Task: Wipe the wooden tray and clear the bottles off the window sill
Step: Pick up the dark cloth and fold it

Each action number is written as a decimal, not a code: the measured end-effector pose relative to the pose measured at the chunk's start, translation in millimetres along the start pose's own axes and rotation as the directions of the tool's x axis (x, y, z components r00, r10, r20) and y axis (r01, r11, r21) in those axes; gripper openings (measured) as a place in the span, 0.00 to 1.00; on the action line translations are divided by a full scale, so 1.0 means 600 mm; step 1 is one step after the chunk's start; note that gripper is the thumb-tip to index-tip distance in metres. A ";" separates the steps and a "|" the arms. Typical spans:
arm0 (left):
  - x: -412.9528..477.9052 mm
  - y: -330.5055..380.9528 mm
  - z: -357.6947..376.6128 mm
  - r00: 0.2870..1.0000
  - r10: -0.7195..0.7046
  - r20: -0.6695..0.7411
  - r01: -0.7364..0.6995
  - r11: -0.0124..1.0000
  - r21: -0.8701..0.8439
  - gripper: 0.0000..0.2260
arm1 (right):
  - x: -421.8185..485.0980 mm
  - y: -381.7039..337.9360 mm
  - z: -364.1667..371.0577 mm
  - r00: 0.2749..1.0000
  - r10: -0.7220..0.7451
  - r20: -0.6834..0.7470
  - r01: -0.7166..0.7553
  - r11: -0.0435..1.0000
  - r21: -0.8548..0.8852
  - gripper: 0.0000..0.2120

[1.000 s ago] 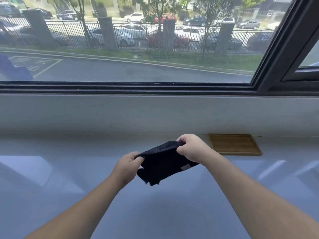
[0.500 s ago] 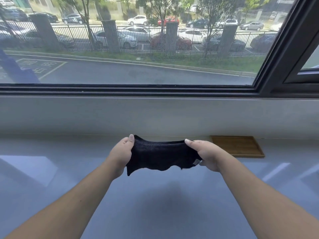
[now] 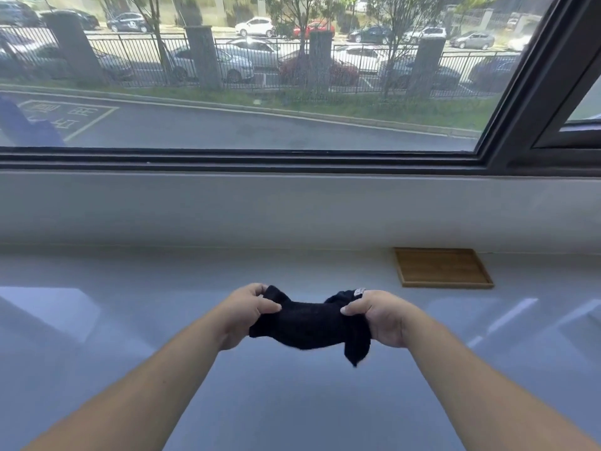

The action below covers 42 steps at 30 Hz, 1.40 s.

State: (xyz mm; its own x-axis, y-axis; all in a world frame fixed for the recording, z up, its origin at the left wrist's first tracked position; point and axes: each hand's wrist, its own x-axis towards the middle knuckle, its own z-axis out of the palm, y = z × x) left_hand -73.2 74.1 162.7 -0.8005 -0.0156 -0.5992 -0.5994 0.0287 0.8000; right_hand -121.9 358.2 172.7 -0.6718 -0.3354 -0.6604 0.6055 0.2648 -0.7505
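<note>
A black cloth (image 3: pixel 309 325) is bunched and stretched between both hands above the pale sill. My left hand (image 3: pixel 245 312) grips its left end and my right hand (image 3: pixel 382 320) grips its right end, where a small white label shows. A loose corner hangs down below my right hand. The flat wooden tray (image 3: pixel 442 267) lies on the window sill (image 3: pixel 162 275) against the wall, to the right of and beyond my right hand. It holds nothing. No bottles are in view.
A grey wall strip (image 3: pixel 292 209) rises behind the sill up to the dark window frame (image 3: pixel 260 157). A second dark frame (image 3: pixel 559 125) stands at the upper right. The glossy sill surface stretches wide to the left and right.
The cloth went from folded in my hands to spread flat between them, and now it is gathered into a narrower bunch. Both hands have dropped lower and nearer to me.
</note>
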 end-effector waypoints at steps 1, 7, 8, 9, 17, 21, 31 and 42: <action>0.003 -0.008 -0.004 0.999 -0.014 -0.044 0.013 1.000 -0.012 0.12 | 0.003 0.004 0.000 0.999 -0.009 -0.040 0.010 1.000 0.016 0.15; 0.010 -0.011 -0.033 0.987 -0.022 -0.159 0.001 0.991 -0.134 0.09 | 0.020 -0.001 -0.011 0.986 -0.066 -0.154 0.075 0.996 0.051 0.15; 0.010 -0.008 -0.040 0.983 -0.021 -0.182 -0.009 0.987 -0.163 0.09 | 0.022 -0.004 -0.014 0.979 -0.084 -0.184 0.093 0.995 0.042 0.16; 0.011 -0.004 -0.046 0.977 -0.016 -0.213 -0.024 0.983 -0.184 0.09 | 0.025 -0.008 -0.017 0.971 -0.106 -0.215 0.117 0.993 0.035 0.18; 0.016 0.015 -0.089 0.914 0.263 -0.309 -0.153 0.929 0.338 0.08 | 0.025 -0.028 -0.038 0.909 -0.307 -0.281 0.205 0.918 -0.339 0.24; 0.012 0.027 -0.094 0.886 0.388 -0.254 -0.094 0.687 0.720 0.05 | 0.015 -0.039 -0.039 0.889 -0.381 -0.255 0.139 0.755 -0.641 0.02; 0.007 0.026 -0.087 0.862 0.371 -0.345 -0.088 0.780 0.619 0.08 | 0.003 -0.025 -0.043 0.912 -0.306 -0.274 0.173 0.892 -0.419 0.10; -0.022 0.056 0.035 0.902 0.247 -0.353 -0.004 0.824 0.567 0.09 | 0.022 -0.022 0.079 0.896 -0.195 -0.399 0.204 0.979 -0.020 0.03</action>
State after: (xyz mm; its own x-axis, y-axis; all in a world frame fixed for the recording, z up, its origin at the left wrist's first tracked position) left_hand -83.1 96.5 196.9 -0.8721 -0.3599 -0.3316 -0.4881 0.5905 0.6426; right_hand -118.8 307.3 175.0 -0.8901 0.0085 -0.4556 0.4471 0.2091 -0.8697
